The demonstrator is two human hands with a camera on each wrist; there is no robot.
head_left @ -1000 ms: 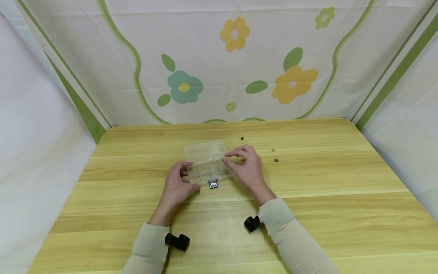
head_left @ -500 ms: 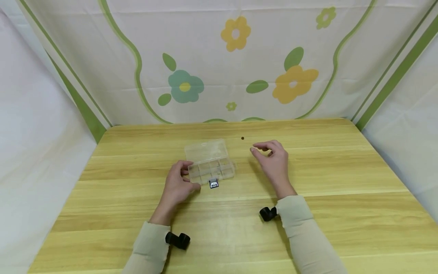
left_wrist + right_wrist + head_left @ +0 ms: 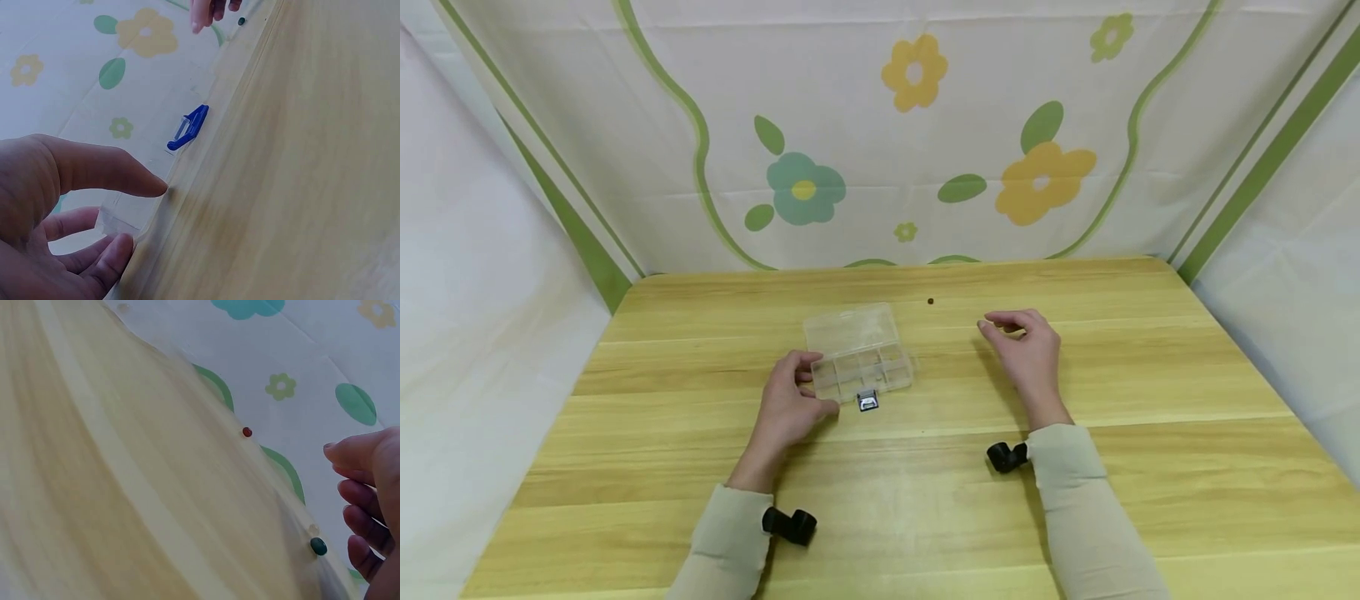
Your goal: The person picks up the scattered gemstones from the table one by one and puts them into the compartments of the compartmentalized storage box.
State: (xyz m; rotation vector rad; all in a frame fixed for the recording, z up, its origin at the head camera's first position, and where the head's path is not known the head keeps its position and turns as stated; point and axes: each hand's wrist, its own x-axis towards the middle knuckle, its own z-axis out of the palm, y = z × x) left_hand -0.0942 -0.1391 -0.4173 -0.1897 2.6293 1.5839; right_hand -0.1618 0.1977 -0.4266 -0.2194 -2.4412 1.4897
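A clear plastic compartment box (image 3: 862,373) lies on the table in the head view, its lid (image 3: 850,329) folded back. My left hand (image 3: 792,402) grips the box's left end, thumb at the front and fingers behind. A blue clasp (image 3: 189,128) sits at the box's front edge. To the right, my right hand (image 3: 1026,346) hovers over the table with loosely curled fingers and nothing visible between them. In the right wrist view, a dark green bead (image 3: 318,546) and a pale bead (image 3: 314,529) lie near those fingers; the hand hides both in the head view.
A dark red bead (image 3: 247,432) lies toward the back of the wooden table (image 3: 895,517), between box and right hand. A white flowered cloth (image 3: 865,125) hangs behind the table, with white cloth at both sides.
My right hand has left the box's right end and moved right, over the place where the green and pale beads lie. The left hand stays at the box.
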